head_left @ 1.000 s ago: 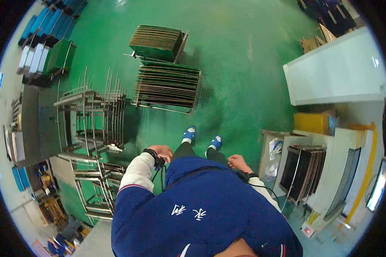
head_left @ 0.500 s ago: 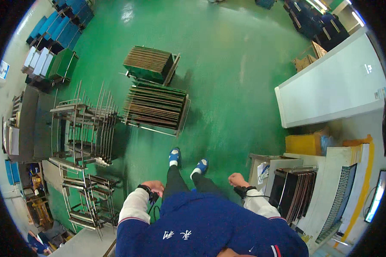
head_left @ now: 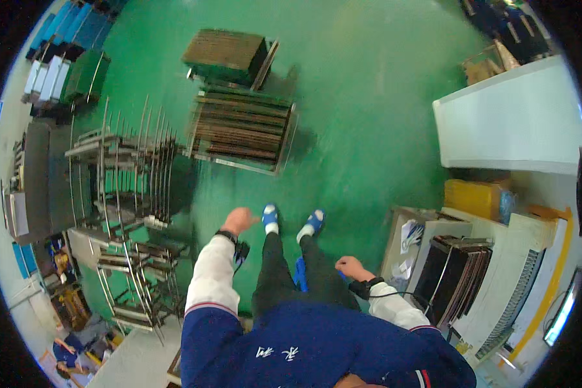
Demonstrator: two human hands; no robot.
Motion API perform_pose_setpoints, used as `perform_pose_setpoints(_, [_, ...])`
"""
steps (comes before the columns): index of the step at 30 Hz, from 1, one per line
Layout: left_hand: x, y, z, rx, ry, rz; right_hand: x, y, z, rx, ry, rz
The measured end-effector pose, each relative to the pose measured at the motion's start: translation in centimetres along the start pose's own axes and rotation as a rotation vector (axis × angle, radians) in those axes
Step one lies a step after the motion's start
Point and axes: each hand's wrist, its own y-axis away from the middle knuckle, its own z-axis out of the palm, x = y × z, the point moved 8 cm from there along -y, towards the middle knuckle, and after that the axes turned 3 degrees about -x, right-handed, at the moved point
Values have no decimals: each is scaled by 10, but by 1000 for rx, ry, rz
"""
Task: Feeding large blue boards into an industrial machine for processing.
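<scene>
My left hand (head_left: 238,221) reaches forward over the green floor, near my left foot. It touches nothing that I can see. Motion smears its fingers, so whether they are open or closed is unclear. My right hand (head_left: 352,266) hangs by my right thigh with its fingers curled closed. A small blue bit shows at its edge, too little to name. Dark bands with cables circle both wrists. Ahead stands a wheeled rack (head_left: 242,129) of upright brown-edged boards, with a second loaded cart (head_left: 226,55) behind it. Both hands are apart from these.
Metal frame racks with upright rods (head_left: 136,168) stand at left. At right are a cabinet with a slot of dark boards (head_left: 456,275), a yellow box (head_left: 475,199) and a large white panel (head_left: 511,119). Blue bins (head_left: 68,29) line the far left. Another person (head_left: 68,355) is at lower left.
My left arm has swung forward and up, while my right hand has come slightly inward. The racks and carts have shifted in view as I moved.
</scene>
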Motion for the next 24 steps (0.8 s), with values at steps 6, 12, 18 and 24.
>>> perform_pose_setpoints(6, [-17, -55, -35, 141, 32, -19, -15, -14, 57, -73, 105, 47])
perform_pose_setpoints(12, [-46, -122, -34, 199, -61, -24, -22, -26, 109, -159, 140, 121])
perform_pose_setpoints(18, [-76, -195, -13, 160, -126, -63, -35, -35, 123, -115, 325, 141])
perform_pose_setpoints(24, [-111, -258, 0, 141, -164, -124, -49, -61, 106, -39, 333, 180])
